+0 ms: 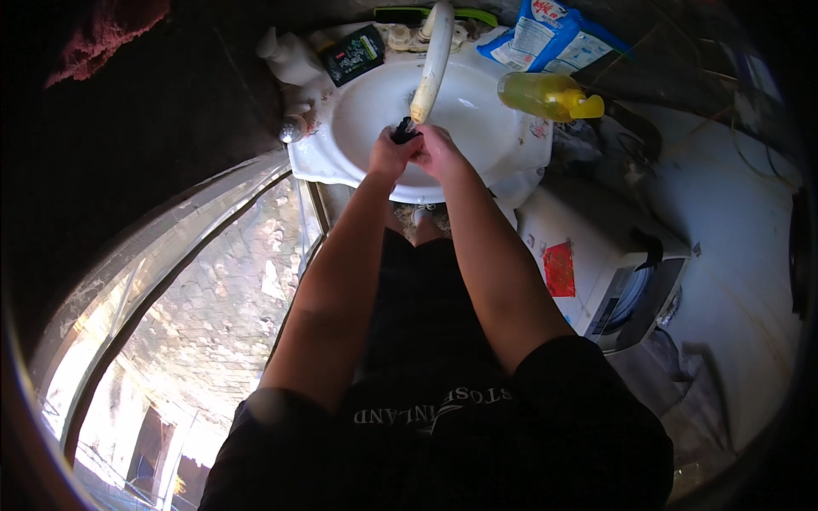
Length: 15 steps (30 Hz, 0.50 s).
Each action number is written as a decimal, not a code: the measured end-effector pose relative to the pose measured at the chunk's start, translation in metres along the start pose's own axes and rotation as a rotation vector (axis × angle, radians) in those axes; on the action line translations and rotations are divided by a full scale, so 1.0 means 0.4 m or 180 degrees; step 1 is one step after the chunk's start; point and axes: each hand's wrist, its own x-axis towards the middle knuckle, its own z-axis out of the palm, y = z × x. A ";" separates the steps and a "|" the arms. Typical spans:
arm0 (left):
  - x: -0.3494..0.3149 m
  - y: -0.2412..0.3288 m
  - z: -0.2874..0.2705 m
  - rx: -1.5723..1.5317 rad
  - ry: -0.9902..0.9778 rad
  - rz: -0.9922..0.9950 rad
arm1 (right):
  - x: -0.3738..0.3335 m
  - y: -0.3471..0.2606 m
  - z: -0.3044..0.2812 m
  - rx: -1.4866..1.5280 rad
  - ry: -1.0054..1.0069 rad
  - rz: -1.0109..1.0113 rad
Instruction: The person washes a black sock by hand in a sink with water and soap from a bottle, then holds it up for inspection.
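Both arms reach forward over a white wash basin (354,111). My left hand (392,156) and my right hand (439,152) meet just below the mouth of a worn white tap (436,55). Between my fingers is a small crumpled black thing (405,132), perhaps cloth; its kind is too small to make out. Fingers of both hands are closed on it. A pale glint beside it looks like water from the tap, though I cannot tell for certain.
A black packet (354,55) and a white bottle (290,58) stand on the basin's left rim. At the right are a yellow pump bottle (550,96) and a blue-and-white bag (545,38). A white washing machine (588,255) stands right; a window (196,324) is left.
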 end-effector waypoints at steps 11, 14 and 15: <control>0.014 -0.040 -0.019 -0.0048 0.0168 -0.0300 | -0.047 -0.047 -0.118 -0.0299 0.0250 -0.0150; -0.010 -0.015 -0.025 -0.0567 0.0014 -0.0450 | -0.034 -0.050 -0.118 -0.0801 0.0308 -0.0153; -0.009 -0.022 -0.029 -0.0724 -0.0090 -0.0481 | -0.037 -0.045 -0.111 -0.0999 0.0378 -0.0198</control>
